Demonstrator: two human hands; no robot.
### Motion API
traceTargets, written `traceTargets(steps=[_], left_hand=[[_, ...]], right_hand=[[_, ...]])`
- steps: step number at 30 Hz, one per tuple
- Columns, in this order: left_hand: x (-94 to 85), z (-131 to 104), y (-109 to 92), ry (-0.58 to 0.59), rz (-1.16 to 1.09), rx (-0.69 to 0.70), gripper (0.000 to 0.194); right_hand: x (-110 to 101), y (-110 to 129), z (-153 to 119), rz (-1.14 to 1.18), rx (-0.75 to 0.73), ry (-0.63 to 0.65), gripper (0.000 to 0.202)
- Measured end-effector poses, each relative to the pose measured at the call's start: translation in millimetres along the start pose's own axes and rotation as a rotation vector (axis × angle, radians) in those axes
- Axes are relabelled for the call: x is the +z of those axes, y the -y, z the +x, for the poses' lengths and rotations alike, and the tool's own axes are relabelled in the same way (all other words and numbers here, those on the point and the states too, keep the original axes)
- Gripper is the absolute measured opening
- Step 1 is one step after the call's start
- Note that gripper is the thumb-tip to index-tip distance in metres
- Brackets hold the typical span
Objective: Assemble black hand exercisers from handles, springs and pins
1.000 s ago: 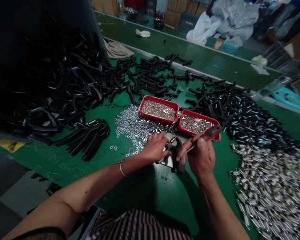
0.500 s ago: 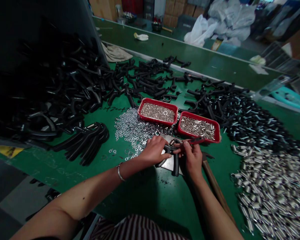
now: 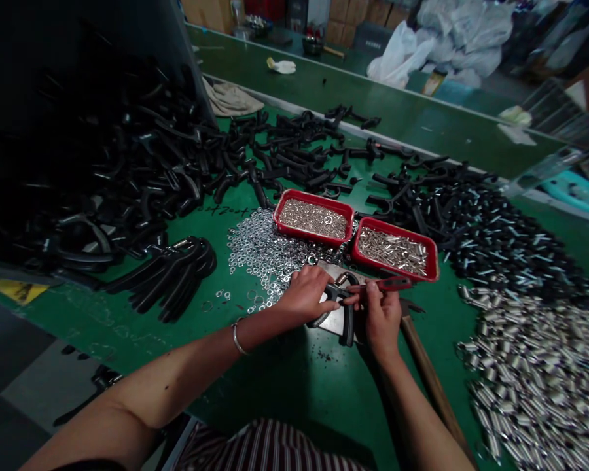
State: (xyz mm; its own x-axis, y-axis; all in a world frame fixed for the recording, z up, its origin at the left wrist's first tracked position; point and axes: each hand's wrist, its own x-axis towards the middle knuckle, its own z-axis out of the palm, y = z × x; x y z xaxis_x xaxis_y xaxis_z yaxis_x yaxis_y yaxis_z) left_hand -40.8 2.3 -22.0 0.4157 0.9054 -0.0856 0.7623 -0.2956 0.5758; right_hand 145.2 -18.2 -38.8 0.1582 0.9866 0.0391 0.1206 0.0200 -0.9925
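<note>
My left hand [image 3: 308, 292] is closed around a black-handled hand tool [image 3: 348, 324], which looks like a pair of pliers or pruners. The tool lies over a flat metal plate [image 3: 331, 322], its handle ends toward me. A small coil spring [image 3: 342, 279] shows by its upper part. My right hand [image 3: 383, 320] grips red-handled pliers [image 3: 395, 283], whose tips point left to the tool's middle, near my left fingers. What the tips touch is too small to make out.
Two red trays [image 3: 354, 252] of small metal parts stand just beyond my hands. Loose metal rings [image 3: 255, 245] lie left, springs [image 3: 544, 366] right. A hammer [image 3: 432, 376] rests beside my right forearm. Finished-looking black tools [image 3: 177, 278] and heaped black handles [image 3: 142, 163] are at left.
The whole view has shifted slightly. Both hands keep nearly the same place and hold; the red-handled pliers have turned a little.
</note>
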Motion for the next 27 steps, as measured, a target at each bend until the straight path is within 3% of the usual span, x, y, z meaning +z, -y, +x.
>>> traceTargets(steps=[4, 8, 14, 19, 21, 23, 25, 27], left_hand=[[0.0, 0, 0, 0.001, 0.003, 0.002, 0.044], [-0.3, 0, -2, 0.011, 0.014, -0.003, 0.042], [1.6, -1, -2, -0.018, 0.053, 0.005, 0.044], [-0.4, -2, -4, -0.032, 0.065, -0.015, 0.037], [-0.7, -2, -4, -0.024, 0.048, -0.022, 0.037], [-0.1, -1, -2, -0.018, 0.030, -0.009, 0.041], [0.7, 0, 0, -0.020, 0.013, 0.005, 0.044], [0.8, 1, 1, -0.016, -0.002, -0.001, 0.044]], right_hand=[[-4, 7, -2, -0.391, -0.157, 0.059, 0.023], [-8, 18, 8, -0.634, -0.267, 0.243, 0.026], [-10, 34, 32, -0.559, -0.248, 0.424, 0.022], [0, 38, 39, -0.114, 0.135, 0.647, 0.034], [-6, 35, 41, 0.076, 0.188, 0.595, 0.038], [-19, 30, 43, 0.230, 0.128, 0.369, 0.035], [-36, 23, 42, 0.236, 0.058, 0.193, 0.030], [-50, 18, 37, 0.138, 0.055, 0.209, 0.030]])
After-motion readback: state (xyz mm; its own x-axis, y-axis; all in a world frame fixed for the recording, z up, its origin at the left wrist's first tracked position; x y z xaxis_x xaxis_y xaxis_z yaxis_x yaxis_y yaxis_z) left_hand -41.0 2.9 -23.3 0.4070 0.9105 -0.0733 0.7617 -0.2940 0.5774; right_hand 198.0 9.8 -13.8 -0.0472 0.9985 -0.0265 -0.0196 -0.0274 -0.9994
